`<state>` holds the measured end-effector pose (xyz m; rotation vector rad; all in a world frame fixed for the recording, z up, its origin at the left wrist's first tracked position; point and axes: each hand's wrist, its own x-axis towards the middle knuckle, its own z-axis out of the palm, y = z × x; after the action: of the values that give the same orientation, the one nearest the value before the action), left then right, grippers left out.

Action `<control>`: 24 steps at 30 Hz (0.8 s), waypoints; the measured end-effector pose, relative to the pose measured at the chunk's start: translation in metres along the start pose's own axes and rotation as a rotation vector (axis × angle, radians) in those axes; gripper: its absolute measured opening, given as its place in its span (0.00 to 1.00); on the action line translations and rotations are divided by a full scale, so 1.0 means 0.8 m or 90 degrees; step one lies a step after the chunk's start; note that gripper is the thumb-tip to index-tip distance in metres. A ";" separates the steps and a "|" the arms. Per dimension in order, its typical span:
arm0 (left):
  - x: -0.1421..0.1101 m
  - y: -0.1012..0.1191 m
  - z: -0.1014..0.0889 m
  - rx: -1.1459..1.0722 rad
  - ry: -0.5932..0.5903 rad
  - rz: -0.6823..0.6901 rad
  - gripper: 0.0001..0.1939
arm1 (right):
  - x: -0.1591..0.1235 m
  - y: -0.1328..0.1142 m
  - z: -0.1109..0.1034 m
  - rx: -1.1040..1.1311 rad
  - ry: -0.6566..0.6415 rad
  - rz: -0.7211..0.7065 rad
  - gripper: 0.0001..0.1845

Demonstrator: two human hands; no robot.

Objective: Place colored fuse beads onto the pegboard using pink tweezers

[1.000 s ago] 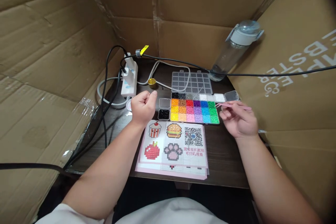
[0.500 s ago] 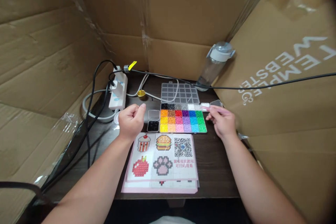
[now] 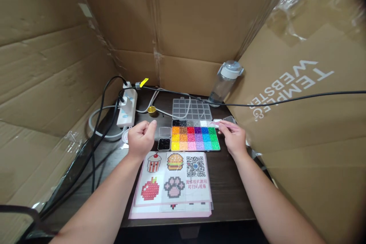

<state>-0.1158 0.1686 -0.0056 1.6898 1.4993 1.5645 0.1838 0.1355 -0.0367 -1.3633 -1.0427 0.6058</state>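
At the bead box (image 3: 195,150), pink tweezers (image 3: 231,125) (judged light, springy; best held mid-shaft) are pinched by right hand (image 3: 236,140); left hand (image 3: 141,138) fisted

Brown cardboard walls (image 3: 188,19), creased, at left, top centre and right of frame, the right one bearing white lettering (image 3: 291,87); dark wood-grain table (image 3: 228,187), lower centre.

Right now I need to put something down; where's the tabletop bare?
Bare tabletop lies between pattern sheets and right forearm, and between left forearm and black cable. Farther back is crowded: gridded lid, water bottle, gold cup, power strip. Avoid the bead box too, where the right hand holds pink tweezers.
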 end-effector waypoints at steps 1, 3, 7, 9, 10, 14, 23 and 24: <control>0.000 0.001 0.000 0.002 0.000 0.002 0.26 | 0.002 -0.006 0.002 -0.014 -0.015 -0.016 0.15; 0.001 0.000 -0.001 0.003 0.002 0.003 0.26 | 0.007 -0.019 0.007 -0.032 -0.054 -0.055 0.13; 0.001 -0.003 -0.002 -0.002 0.007 0.008 0.26 | 0.014 -0.032 0.017 -0.030 -0.080 -0.078 0.12; 0.001 -0.005 -0.002 -0.002 0.007 0.003 0.25 | 0.014 -0.025 0.017 -0.026 -0.050 -0.061 0.13; 0.001 -0.005 -0.002 0.000 0.005 0.000 0.25 | 0.014 -0.019 0.016 -0.027 -0.032 -0.053 0.14; 0.000 -0.003 0.001 0.006 -0.008 0.002 0.26 | 0.008 -0.004 0.010 -0.039 -0.020 -0.042 0.13; -0.002 -0.005 0.005 0.005 -0.017 -0.001 0.26 | -0.017 -0.028 0.044 -0.111 -0.154 -0.139 0.06; -0.002 -0.005 0.005 0.007 -0.019 -0.005 0.26 | -0.020 -0.028 0.046 -0.118 -0.165 -0.155 0.06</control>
<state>-0.1139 0.1698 -0.0111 1.7033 1.5001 1.5231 0.1394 0.1360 -0.0228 -1.3133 -1.4815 0.5223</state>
